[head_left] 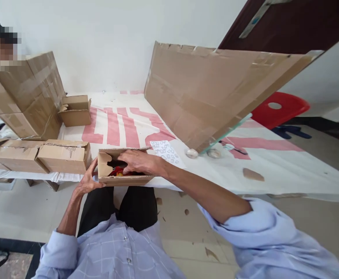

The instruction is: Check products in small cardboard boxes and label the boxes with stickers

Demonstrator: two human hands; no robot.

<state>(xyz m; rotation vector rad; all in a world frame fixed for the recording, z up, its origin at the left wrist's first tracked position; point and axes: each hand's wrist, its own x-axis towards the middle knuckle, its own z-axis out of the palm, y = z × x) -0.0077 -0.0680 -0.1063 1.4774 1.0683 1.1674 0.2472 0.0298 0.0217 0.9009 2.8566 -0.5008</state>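
An open cardboard box [105, 181] sits at the table's front edge, right before my lap. My left hand [87, 181] grips its left end, thumb up along the side and fingers toward the lower front corner. From the right, my right hand [139, 162] reaches over the rim and down into the box. Its fingertips are hidden inside, so whether they hold anything does not show. Something red and yellow [118, 171] lies in the box below that hand; its kind cannot be made out.
Closed cardboard boxes [63, 157] line the front edge at left. Behind them are a small open box [76, 116] and stacked cartons [27, 97], with a person beyond. A large cardboard sheet [210, 89] leans at right, near a printed paper [167, 152], tape rolls [214, 153] and a red chair [282, 108].
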